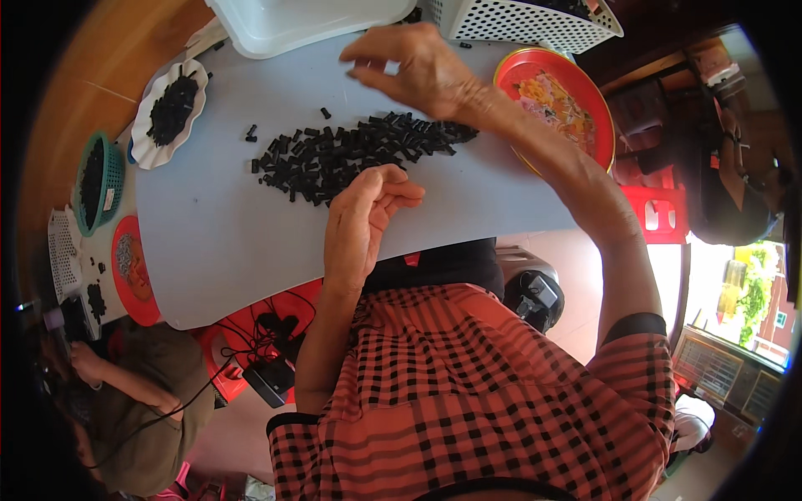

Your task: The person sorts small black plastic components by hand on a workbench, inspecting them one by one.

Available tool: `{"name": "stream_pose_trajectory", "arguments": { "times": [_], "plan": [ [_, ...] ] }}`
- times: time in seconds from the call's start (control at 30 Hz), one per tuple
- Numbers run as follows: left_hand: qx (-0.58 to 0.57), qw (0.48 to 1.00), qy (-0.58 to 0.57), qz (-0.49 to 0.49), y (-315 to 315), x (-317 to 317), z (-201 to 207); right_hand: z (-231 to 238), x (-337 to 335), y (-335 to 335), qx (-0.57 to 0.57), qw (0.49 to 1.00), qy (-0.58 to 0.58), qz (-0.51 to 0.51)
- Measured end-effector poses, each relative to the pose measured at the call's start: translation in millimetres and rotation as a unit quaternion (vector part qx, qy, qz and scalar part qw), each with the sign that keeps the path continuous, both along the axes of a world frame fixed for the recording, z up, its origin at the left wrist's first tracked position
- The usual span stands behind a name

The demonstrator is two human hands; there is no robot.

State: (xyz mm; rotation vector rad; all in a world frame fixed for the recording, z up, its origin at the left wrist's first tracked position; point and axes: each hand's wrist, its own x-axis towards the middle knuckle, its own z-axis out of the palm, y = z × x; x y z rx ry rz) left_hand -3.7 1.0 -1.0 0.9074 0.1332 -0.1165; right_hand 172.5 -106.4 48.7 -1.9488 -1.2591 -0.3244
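Observation:
A heap of small black cylindrical plastic parts spreads over the middle of the grey-blue table. My left hand is at the near edge of the heap, palm turned inward and fingers curled in; whatever they hold, if anything, is hidden. Beyond the heap, my right hand is raised above the table near the white tub. Its thumb and fingers are bent but apart, with a gap between them and no part visible in it.
A red round tray lies at the right, near a white perforated basket. On the left are a white scalloped dish of black parts, a green basket and another red tray. Another person's arm shows lower left.

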Motion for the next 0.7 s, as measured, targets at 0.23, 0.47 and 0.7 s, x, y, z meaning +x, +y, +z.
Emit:
{"name": "stream_pose_trajectory", "arguments": {
  "times": [0.23,0.47,0.7],
  "plan": [
    [0.010,1.000,-0.010,-0.011,2.6,-4.9,-1.9,-25.5,-22.2,60.7,-0.166,0.981,0.066,0.072],
    [0.095,0.995,0.004,-0.012,3.6,-10.2,3.9,-28.1,-29.0,53.9,-0.247,0.968,-0.024,0.029],
    [0.237,0.961,-0.062,0.127,6.2,-13.3,10.8,-23.2,-57.4,0.3,0.022,0.973,0.231,0.012]
  ]
}}
